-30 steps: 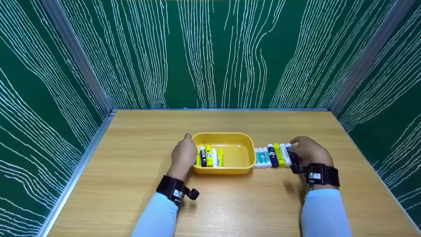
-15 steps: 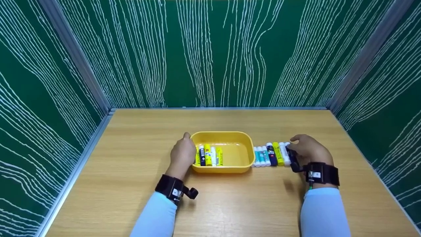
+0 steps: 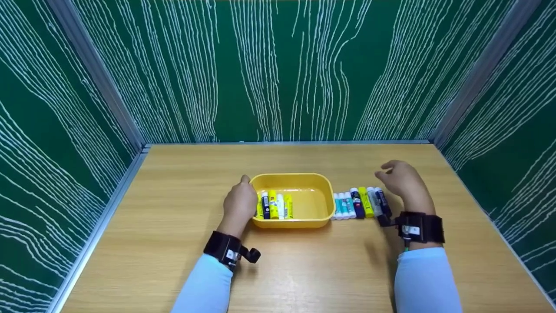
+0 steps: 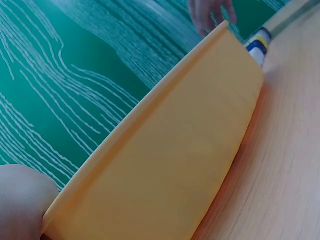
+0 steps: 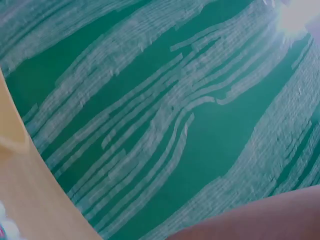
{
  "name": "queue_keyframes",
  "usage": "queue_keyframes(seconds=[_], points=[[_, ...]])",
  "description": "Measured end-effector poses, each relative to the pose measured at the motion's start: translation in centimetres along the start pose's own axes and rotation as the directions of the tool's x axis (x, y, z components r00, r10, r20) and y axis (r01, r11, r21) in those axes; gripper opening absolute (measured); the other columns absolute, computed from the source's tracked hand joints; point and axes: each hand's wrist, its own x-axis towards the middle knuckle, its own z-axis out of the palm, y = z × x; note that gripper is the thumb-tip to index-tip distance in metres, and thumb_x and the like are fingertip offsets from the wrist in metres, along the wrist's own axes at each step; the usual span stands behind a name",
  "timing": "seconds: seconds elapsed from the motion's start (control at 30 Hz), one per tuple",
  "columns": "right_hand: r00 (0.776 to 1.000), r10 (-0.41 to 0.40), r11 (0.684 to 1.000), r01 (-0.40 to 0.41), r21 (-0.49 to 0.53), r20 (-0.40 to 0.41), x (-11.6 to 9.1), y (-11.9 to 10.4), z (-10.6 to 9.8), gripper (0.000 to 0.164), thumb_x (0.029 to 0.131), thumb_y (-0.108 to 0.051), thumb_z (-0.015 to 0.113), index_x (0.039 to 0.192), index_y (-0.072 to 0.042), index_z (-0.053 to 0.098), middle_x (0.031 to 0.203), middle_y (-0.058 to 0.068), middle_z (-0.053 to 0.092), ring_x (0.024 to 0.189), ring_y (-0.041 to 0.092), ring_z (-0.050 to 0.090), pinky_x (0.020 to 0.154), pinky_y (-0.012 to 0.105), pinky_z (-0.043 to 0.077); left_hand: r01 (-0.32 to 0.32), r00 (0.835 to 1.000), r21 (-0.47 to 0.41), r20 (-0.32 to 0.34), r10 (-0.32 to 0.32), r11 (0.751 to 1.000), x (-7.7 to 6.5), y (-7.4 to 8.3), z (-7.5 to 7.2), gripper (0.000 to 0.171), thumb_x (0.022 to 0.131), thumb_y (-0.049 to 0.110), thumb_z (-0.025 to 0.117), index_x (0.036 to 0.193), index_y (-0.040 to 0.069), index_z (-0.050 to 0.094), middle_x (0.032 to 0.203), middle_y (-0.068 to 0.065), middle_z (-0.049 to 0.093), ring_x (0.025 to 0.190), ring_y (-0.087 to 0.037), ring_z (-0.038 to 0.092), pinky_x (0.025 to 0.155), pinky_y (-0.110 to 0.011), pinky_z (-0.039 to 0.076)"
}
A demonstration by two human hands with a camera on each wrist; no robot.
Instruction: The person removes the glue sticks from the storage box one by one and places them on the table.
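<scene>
A yellow plastic tub stands on the table, and several glue sticks lie side by side inside its left half, such as a yellow one. My left hand grips the tub's left end; in the left wrist view part of that hand meets the rim. Outside, a row of glue sticks runs right from the tub: teal-and-white ones, a navy one, a yellow one and a dark one at the end. Raised beyond that end, my right hand holds nothing, fingers loosely bent.
The wooden table is bounded by green walls with white wavy lines and metal corner posts. Black wrist straps with small cameras sit on both forearms.
My right hand has let go of the dark glue stick at the row's right end and risen up and away from it. My left hand stays at the tub.
</scene>
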Motion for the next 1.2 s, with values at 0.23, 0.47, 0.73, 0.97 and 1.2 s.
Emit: queue_keyframes(seconds=[0.23, 0.47, 0.73, 0.97, 1.2], points=[[0.991, -0.108, 0.992, 0.103, 0.069, 0.08, 0.0, -3.9, 2.9, 0.063, 0.117, -0.039, 0.06, 0.167, -0.003, 0.048, 0.156, 0.033, 0.06, 0.131, 0.047, 0.069, 0.108, 0.057, 0.062, -0.001, 1.0, -0.006, -0.008, 0.001, 1.0, -0.2, 0.0, 0.0, 0.035, 0.124, 0.023, 0.037, 0.148, 0.006, 0.056, 0.114, -0.019, 0.081, 0.092, -0.028, 0.078, 0.078, -0.046, 0.065], [0.973, -0.158, 0.986, 0.147, 0.075, 0.169, 0.4, -6.3, 7.0, 0.062, 0.116, -0.034, 0.066, 0.17, -0.007, 0.049, 0.128, 0.023, 0.073, 0.098, 0.031, 0.076, 0.086, 0.042, 0.067, 0.0, 1.0, -0.01, -0.01, 0.0, 1.0, -0.2, 0.2, 0.0, 0.034, 0.123, 0.023, 0.038, 0.146, 0.006, 0.057, 0.116, -0.019, 0.081, 0.095, -0.029, 0.079, 0.08, -0.047, 0.065], [0.965, -0.171, 0.985, 0.169, 0.026, 0.197, 1.3, -6.5, 9.6, 0.064, 0.11, -0.018, 0.072, 0.168, -0.001, 0.05, 0.098, 0.014, 0.071, 0.072, 0.021, 0.067, 0.063, 0.03, 0.058, -0.066, 0.991, 0.111, -0.107, 0.078, 0.992, -0.7, 0.3, -0.3, 0.033, 0.122, 0.023, 0.047, 0.141, 0.001, 0.064, 0.11, -0.019, 0.079, 0.093, -0.032, 0.08, 0.078, -0.047, 0.067], [0.964, -0.178, 0.984, 0.179, 0.013, 0.199, 1.5, -6.6, 10.1, 0.064, 0.107, -0.009, 0.069, 0.167, 0.0, 0.05, 0.097, 0.015, 0.07, 0.066, 0.021, 0.068, 0.059, 0.031, 0.06, -0.145, 0.939, 0.296, -0.259, 0.225, 0.944, -2.0, 1.7, -1.2, 0.033, 0.116, 0.019, 0.059, 0.138, -0.002, 0.071, 0.122, -0.018, 0.068, 0.094, -0.027, 0.071, 0.085, -0.039, 0.068], [0.969, -0.129, 0.991, 0.132, 0.0, 0.211, 1.6, -6.7, 10.3, 0.064, 0.107, -0.007, 0.067, 0.168, -0.002, 0.049, 0.128, 0.023, 0.073, 0.087, 0.026, 0.073, 0.069, 0.031, 0.061, -0.256, 0.944, 0.25, -0.142, 0.296, 0.934, -3.8, 4.0, -1.0, 0.041, 0.115, 0.028, 0.066, 0.143, -0.002, 0.072, 0.13, -0.017, 0.074, 0.116, -0.031, 0.067, 0.085, -0.038, 0.066]])
